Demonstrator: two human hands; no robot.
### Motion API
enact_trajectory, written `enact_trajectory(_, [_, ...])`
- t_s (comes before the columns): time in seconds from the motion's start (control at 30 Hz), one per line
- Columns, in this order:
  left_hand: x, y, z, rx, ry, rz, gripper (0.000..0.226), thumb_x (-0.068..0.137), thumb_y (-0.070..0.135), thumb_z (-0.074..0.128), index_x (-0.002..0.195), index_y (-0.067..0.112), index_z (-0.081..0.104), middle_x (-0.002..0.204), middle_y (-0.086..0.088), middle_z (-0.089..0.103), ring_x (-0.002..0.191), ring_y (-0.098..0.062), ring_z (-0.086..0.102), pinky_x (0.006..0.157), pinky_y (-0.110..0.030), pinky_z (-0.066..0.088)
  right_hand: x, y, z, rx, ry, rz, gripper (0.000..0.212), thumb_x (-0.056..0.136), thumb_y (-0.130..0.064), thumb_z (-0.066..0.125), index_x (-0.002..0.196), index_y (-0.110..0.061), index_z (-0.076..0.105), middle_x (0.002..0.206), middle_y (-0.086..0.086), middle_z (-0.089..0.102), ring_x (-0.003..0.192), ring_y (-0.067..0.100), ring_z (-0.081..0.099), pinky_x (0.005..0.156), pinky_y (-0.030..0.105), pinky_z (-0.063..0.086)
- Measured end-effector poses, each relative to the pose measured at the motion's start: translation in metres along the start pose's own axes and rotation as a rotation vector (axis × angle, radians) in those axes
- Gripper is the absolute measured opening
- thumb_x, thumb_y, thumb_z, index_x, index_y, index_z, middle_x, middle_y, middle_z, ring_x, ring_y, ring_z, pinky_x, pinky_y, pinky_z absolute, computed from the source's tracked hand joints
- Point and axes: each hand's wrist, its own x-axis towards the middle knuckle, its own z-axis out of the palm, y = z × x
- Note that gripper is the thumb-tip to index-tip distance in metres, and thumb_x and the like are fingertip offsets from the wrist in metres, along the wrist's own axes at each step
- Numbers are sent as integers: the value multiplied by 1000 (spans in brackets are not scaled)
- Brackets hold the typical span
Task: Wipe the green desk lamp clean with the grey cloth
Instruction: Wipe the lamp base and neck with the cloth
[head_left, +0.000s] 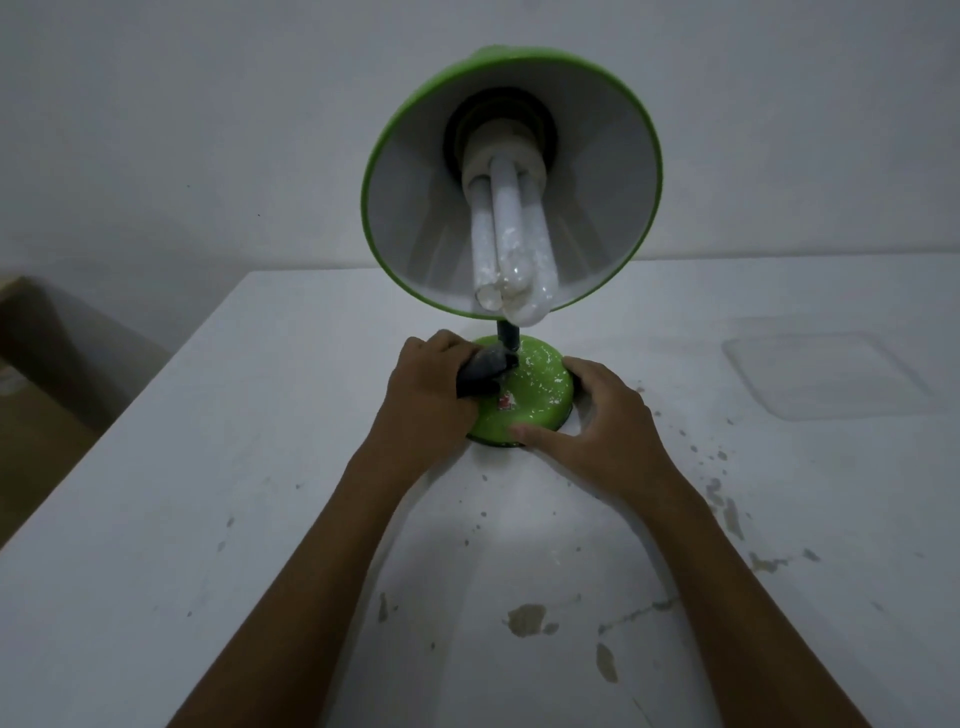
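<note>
The green desk lamp stands upright on the white table (208, 519). Its round green base (530, 395) is flecked with white spots, and its shade (511, 176) tilts toward me with a white bulb (511, 244) inside. My left hand (426, 395) grips the bunched grey cloth (483, 371) and holds it against the base's left side, beside the dark stem (508, 340). My right hand (597, 421) grips the base's right edge, its thumb lying on the front rim.
A clear flat plastic lid or tray (826, 374) lies on the table at the right. Chipped paint marks dot the tabletop at right and front. A brown cardboard box (31, 395) stands off the table's left edge. A white wall runs behind.
</note>
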Motion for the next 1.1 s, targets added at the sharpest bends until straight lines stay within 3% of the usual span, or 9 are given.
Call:
enact_trajectory(0.17, [-4,-14,-16,-56,-96,98,43,64,4,51,101,15,69,94,6,60,88,-27,56,73,-29,43,1,0,0,3,-2,8,87,59,-61,83,133,-27,53,123,-14,61,110,6,60,94,30,54])
enact_trajectory(0.27, [9,-12,-20,-77,60,-37,30,75,0,56,102,9,67,97,-6,66,91,-25,60,79,-37,50,0,2,0,-3,-5,17,90,57,-67,81,134,-28,52,124,-14,61,111,7,60,94,32,55])
enact_trajectory(0.33, [21,-8,-15,-120,157,-157,19,86,4,61,101,11,69,95,-4,68,89,-23,63,78,-34,50,0,2,0,-10,-7,18,91,57,-68,80,134,-29,52,124,-14,61,112,7,59,95,33,55])
enact_trajectory(0.43, [36,-3,-2,-110,45,-257,14,91,15,60,101,16,70,93,0,67,88,-22,63,74,-28,44,1,2,0,-12,-1,14,90,58,-66,81,134,-28,52,125,-14,61,112,7,59,95,34,55])
enact_trajectory(0.57, [31,-6,5,-62,4,-169,11,87,13,60,88,23,64,91,1,65,86,-21,61,72,-28,44,1,2,1,-12,3,13,90,59,-65,82,135,-27,52,126,-14,60,113,7,59,95,34,54])
enact_trajectory(0.73, [17,-14,6,-72,33,-17,10,82,9,64,89,11,70,88,0,63,80,-27,60,68,-39,50,1,3,1,-17,9,11,89,59,-64,82,134,-28,52,126,-15,60,112,6,59,96,33,53])
enact_trajectory(0.87, [5,-13,4,-103,12,44,22,78,16,59,97,19,69,91,14,58,87,-32,58,75,-45,51,1,3,2,-21,5,9,90,58,-65,82,134,-28,53,126,-14,61,112,6,59,96,34,54])
enact_trajectory(0.97, [-1,-9,3,-133,1,10,22,85,21,57,103,22,70,93,19,55,96,-30,51,81,-38,45,0,3,1,-20,1,7,88,59,-63,82,134,-28,53,125,-15,61,111,6,60,95,34,54])
enact_trajectory(1.1, [-1,6,-4,-202,-50,-125,12,97,30,54,88,28,62,91,10,57,103,-28,44,88,-40,42,-1,1,0,-8,2,4,85,60,-61,83,133,-27,53,122,-14,61,109,6,60,93,31,55])
